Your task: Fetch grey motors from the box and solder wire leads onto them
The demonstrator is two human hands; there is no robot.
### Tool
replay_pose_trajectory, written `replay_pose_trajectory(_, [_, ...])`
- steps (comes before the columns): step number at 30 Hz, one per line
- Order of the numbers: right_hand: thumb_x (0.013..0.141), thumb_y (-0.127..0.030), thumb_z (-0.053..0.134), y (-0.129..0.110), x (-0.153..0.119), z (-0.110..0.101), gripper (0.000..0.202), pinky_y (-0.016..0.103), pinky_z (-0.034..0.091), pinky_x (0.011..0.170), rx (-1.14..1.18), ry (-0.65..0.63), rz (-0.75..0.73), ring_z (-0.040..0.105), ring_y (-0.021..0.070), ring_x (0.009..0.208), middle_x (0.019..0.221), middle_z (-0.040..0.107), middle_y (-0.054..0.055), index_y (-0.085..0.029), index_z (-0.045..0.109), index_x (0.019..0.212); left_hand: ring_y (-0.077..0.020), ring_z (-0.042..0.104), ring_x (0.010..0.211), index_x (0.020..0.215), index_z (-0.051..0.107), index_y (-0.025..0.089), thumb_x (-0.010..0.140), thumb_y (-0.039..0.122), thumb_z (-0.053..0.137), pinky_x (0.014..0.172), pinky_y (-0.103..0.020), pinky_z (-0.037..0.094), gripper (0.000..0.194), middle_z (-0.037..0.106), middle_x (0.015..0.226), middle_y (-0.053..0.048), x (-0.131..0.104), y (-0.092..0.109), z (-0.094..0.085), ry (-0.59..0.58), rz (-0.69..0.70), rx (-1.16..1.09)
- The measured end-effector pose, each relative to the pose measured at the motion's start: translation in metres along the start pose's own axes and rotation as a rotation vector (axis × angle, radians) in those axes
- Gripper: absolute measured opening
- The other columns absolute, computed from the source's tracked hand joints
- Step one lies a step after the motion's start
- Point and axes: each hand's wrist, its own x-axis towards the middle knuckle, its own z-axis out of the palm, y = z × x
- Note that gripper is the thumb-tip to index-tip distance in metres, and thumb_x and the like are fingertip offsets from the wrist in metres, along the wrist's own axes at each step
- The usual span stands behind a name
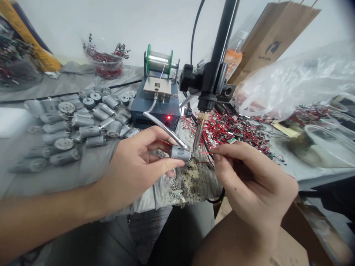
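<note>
My left hand [146, 159] grips a small grey electric motor [179, 152] between thumb and fingers, its end turned toward the soldering iron tip [195, 147]. Right beside that end is the tip of a flexible metal solder feed tube [177, 138]. My right hand [246, 173] pinches a thin red wire [204, 152], whose end points at the motor and the iron. Whether the wire touches the motor I cannot tell. The iron hangs from a black stand [219, 48].
A blue solder feeder [155, 111] carries a solder spool [159, 61]. Many grey motors [90, 131] lie at left. Small boards with red and black wires [235, 127] are heaped at right, near plastic bags [299, 88] and a paper bag [273, 40]. Solder debris [191, 181] covers the table's front edge.
</note>
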Motion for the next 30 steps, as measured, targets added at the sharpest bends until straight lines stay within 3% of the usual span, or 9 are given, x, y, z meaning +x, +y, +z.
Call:
replay_pose_trajectory(21, [0.101, -0.011, 0.071, -0.0034, 0.0007, 0.0004, 0.016, 0.025, 0.043, 0.064, 0.024, -0.039, -0.028, 0.06, 0.0076, 0.074, 0.084, 0.068, -0.005, -0.026, 0.075, 0.102, -0.0144, 0.076, 0.077, 0.093, 0.079, 0.02, 0.074, 0.011, 0.095, 0.058, -0.019, 0.071, 0.027, 0.08, 0.09, 0.002, 0.0022, -0.0037, -0.0001, -0.009, 0.084, -0.024])
replay_pose_trajectory(30, [0.102, -0.011, 0.069, -0.0027, 0.0007, -0.0004, 0.016, 0.025, 0.043, 0.063, 0.011, -0.049, -0.022, 0.058, 0.0071, 0.072, 0.085, 0.068, -0.005, -0.026, 0.074, 0.1, -0.0174, 0.077, 0.086, 0.096, 0.079, 0.021, 0.075, 0.014, 0.096, 0.06, -0.02, 0.072, 0.028, 0.078, 0.097, 0.0, 0.0009, -0.006, -0.0039, -0.012, 0.09, 0.032])
